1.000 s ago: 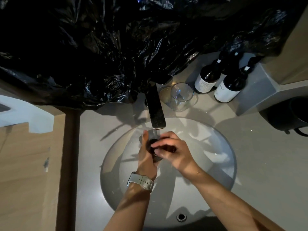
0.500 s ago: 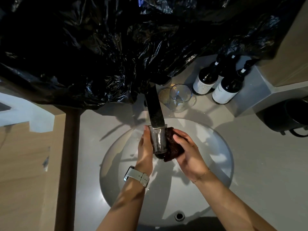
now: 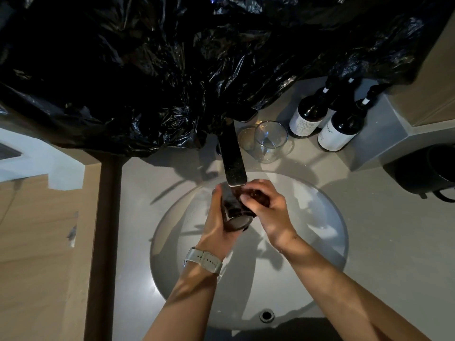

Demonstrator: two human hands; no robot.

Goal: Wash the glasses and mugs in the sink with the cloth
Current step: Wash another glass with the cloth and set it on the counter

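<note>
Tilting glass (image 3: 235,210) base toward me now (upright half second ago); left hand (image 3: 216,225) gripping it, right hand (image 3: 267,207) pinching cloth (image 3: 253,194) at rim, under faucet (image 3: 232,158).

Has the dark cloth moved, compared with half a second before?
Yes. The cloth, gripped by the right hand, went from beside the glass up to its mouth, nearer the faucet.

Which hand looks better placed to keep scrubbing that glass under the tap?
The right hand, probably: it grips the dark cloth pressed against the glass under the faucet. The left hand is wrapped around the glass, steadying it over the sink.
</note>
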